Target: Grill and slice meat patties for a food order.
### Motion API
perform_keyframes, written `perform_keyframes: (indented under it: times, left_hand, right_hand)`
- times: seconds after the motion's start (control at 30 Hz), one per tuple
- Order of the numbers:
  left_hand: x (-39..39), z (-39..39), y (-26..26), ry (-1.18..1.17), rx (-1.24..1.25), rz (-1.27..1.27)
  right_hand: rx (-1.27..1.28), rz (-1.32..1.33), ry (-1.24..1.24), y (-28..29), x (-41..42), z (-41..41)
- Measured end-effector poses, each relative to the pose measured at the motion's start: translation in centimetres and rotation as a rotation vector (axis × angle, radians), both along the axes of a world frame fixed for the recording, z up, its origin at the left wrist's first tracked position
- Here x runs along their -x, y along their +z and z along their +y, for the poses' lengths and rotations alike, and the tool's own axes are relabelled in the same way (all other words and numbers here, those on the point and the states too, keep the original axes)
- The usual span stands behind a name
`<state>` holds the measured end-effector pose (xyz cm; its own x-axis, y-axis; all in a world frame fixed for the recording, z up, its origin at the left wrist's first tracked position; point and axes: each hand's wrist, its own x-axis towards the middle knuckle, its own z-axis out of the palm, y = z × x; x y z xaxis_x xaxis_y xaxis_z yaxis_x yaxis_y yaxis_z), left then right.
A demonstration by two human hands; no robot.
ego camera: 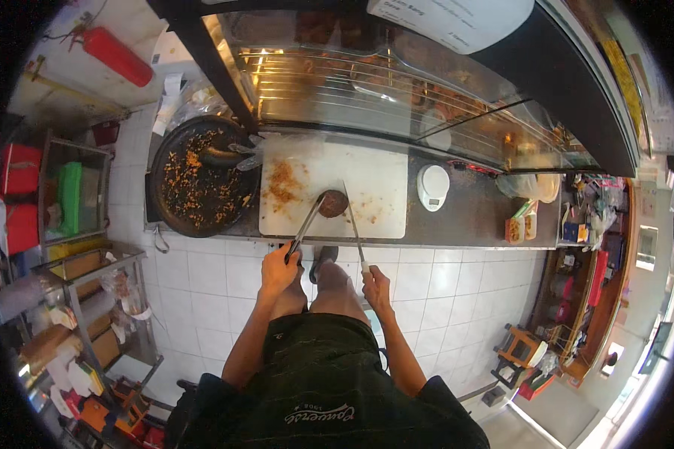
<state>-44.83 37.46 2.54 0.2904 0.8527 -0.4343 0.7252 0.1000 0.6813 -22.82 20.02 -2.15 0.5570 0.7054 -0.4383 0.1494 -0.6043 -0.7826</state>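
A dark brown, rounded piece of food, likely cooked meat (333,204), rests on a white cutting board (370,163). My left hand (281,269) is closed around metal tongs (306,225), whose tips reach the left side of the piece. In my right hand (377,286) is a long knife (355,230) with a pale handle. Its blade lies along the right side of the piece, point away from me; whether it touches is hard to tell. Orange-brown crumbs (283,182) are smeared over the board's left part, with smaller bits on the right.
Left of the board sits a large black pan (202,216) with scattered crumbs, a clear plastic glove (249,154) beside it. A white digital scale (433,187) stands to the right, and small food packs (521,224) lie farther along. A glass display case (337,84) borders the counter's back.
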Motion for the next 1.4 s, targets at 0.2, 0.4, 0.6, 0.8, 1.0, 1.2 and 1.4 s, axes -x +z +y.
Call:
perform_keyframes:
  times: [0.2,0.4,0.6,0.8,1.0,1.2,1.4]
  left_hand:
    - [-1.9,2.6,-1.0,-0.061,-0.146,-0.094]
    - [-7.9,5.6,-0.7,-0.293,-0.158,0.038]
    - [-10.4,3.1,4.1,-0.178,-0.247,0.177]
    - [-13.2,0.8,2.9,-0.399,-0.342,0.292]
    - [-12.9,0.7,5.0,-0.426,-0.279,0.401]
    - [-12.7,0.8,3.4,-0.447,-0.303,0.396]
    - [-12.8,1.6,3.1,-0.487,-0.366,0.378]
  right_hand:
    - [0.057,0.237,-0.115,2.7,-0.9,-0.8]
    - [0.036,-0.213,0.068,4.7,-5.9,-1.7]
    - [0.002,-0.440,0.238,6.8,-10.1,-0.3]
    - [-0.019,-0.579,0.299,5.4,-12.3,0.2]
    - [-0.026,-0.540,0.349,4.2,-13.8,-0.4]
    - [-0.017,-0.494,0.345,4.7,-14.5,0.4]
    - [-0.157,-0.501,0.404,1.9,-15.9,2.8]
